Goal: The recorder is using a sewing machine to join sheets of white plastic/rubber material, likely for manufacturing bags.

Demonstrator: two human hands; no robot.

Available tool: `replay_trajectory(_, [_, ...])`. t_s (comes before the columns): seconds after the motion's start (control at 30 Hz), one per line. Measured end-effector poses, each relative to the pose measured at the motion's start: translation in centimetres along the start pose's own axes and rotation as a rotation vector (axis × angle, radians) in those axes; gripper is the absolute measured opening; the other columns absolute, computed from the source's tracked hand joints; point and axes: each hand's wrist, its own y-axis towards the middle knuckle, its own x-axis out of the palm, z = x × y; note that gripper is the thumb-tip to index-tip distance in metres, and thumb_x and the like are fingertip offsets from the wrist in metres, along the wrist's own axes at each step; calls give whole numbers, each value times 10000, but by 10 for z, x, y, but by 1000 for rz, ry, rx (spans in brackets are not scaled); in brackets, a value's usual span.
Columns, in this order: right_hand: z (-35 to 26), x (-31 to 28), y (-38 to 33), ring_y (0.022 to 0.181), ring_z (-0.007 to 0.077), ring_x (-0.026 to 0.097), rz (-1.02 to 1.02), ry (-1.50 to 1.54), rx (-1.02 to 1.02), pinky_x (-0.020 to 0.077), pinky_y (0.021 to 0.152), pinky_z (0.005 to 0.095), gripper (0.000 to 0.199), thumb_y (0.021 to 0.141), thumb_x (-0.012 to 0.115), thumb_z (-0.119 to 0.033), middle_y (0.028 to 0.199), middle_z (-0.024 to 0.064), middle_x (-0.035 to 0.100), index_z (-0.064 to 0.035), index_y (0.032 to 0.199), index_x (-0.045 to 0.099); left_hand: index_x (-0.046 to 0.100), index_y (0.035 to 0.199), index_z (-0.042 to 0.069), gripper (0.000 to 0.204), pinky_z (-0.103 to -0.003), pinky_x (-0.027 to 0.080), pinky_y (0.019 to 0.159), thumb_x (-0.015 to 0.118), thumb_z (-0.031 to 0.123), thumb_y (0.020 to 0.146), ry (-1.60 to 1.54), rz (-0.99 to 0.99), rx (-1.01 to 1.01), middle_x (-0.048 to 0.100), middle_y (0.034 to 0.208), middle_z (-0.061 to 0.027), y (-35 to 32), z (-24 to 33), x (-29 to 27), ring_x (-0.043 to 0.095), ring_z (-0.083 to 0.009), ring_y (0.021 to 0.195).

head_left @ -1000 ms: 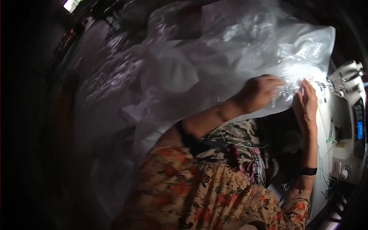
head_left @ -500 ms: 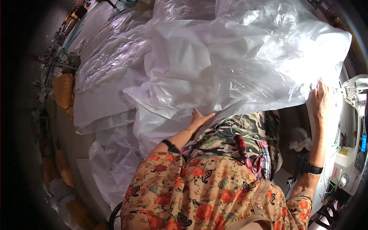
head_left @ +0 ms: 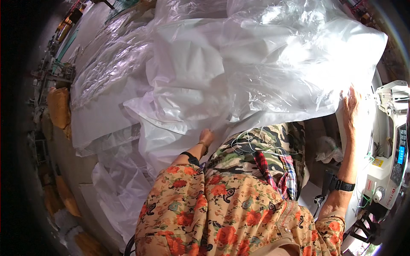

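A big heap of white and clear plastic sheeting [head_left: 239,64] fills the upper half of the head view. My left hand [head_left: 206,136] reaches under the lower edge of the sheeting near my lap, its fingers partly hidden in the folds. My right hand [head_left: 350,106] lies flat with fingers apart on the right edge of the sheeting, close to the white sewing machine [head_left: 390,141]. A black watch sits on my right wrist. My floral sleeves and a camouflage cloth [head_left: 260,149] on my lap lie below.
More white sheets [head_left: 106,111] spread to the left and down to the floor. Yellow-brown bundles [head_left: 59,106] stand at the far left edge. The sewing machine's panel with a small blue screen [head_left: 400,154] is at the right rim.
My left hand has dropped from the machine side down to the sheeting's lower edge near my lap. My right hand stays by the sewing machine, now flat on the sheet.
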Motion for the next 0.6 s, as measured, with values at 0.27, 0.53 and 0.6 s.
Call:
replay_trajectory(0.27, [-6,5,2,1114,345,550,-71,127,176,430,960,432,586,877,674,-371,1233,236,546,-20,1314,503,690,989,25,217,-357,513,725,641,204,877,-728,-15,292,696,900,-85,-33,-20,-67,661,-221,807])
replay_trajectory(0.53, [-28,62,35,885,309,551,199,447,99,443,794,428,156,929,524,-163,946,179,571,-12,968,537,479,1302,-17,466,-399,538,897,611,175,899,-1574,-88,650,577,1242,-133,-135,93,-199,599,-249,1086])
replay_trajectory(0.6, [-44,84,54,858,298,527,248,1039,278,429,772,431,197,965,440,-174,901,175,550,-3,929,531,496,1294,-16,510,-390,537,873,622,276,896,-1480,-128,906,591,1239,-139,-167,128,-209,614,-254,1076])
